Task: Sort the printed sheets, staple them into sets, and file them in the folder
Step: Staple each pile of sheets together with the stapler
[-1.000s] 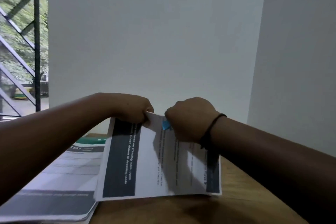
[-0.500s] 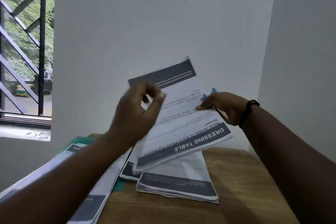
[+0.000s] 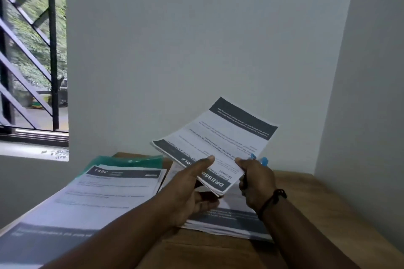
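Note:
A set of printed sheets [image 3: 220,140] with dark header bands, headed "DRESSING TABLE", is held up above the wooden table [image 3: 306,209]. My left hand [image 3: 192,190] grips its near edge, thumb on top and fingers beneath. My right hand [image 3: 255,179] pinches the set's near right corner and also holds a small blue stapler [image 3: 261,159], mostly hidden by the fingers. Under both hands lies a stack of sheets [image 3: 229,220]. A larger stack topped by a sheet marked "1492" [image 3: 105,192] lies at the left, over a green folder [image 3: 129,160].
The table stands in a corner, with a white wall behind and another wall close on the right. A barred window [image 3: 28,61] is at the far left. Bare wood shows at the right and near edge of the table.
The held set has swung to the right and lower. My left hand moved from in front of the sheets to gripping their near edge. The view tilted down slightly.

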Tool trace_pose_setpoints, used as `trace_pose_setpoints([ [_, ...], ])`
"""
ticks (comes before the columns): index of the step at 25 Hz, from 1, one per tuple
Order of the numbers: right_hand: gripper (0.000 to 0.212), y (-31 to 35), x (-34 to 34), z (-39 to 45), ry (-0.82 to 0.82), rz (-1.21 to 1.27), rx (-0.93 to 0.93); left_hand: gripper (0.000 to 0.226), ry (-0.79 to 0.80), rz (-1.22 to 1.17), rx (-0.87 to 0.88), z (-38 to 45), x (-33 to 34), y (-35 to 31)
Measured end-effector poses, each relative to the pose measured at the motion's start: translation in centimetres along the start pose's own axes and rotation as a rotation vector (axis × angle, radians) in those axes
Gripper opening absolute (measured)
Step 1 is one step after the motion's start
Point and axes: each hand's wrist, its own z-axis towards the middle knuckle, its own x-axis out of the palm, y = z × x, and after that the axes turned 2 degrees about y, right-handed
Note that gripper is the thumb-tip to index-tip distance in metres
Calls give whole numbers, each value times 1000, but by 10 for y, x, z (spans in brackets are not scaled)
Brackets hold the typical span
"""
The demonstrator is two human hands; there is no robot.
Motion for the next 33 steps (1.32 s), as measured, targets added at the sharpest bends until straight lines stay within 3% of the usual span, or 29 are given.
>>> trace_pose_setpoints([
  [4,12,-14,6,-14,-26,-67,-40,20,-74,-106,-31,13,-12,14],
  [13,22,-41,14,-7,-103,-161,-275,22,-87,-49,68,23,-23,28],
  [17,6,-42,20,-15,-130,-127,-387,22,-91,-59,119,25,-20,33],
  [23,9,-44,21,-15,-144,-144,-412,25,-55,-15,146,23,-18,36],
  [30,10,-35,17,-18,-3,-98,-350,28,-36,-53,143,25,-23,28],
  [33,29,-21,10,-22,173,-331,-216,37,-88,-100,160,30,-28,22],
])
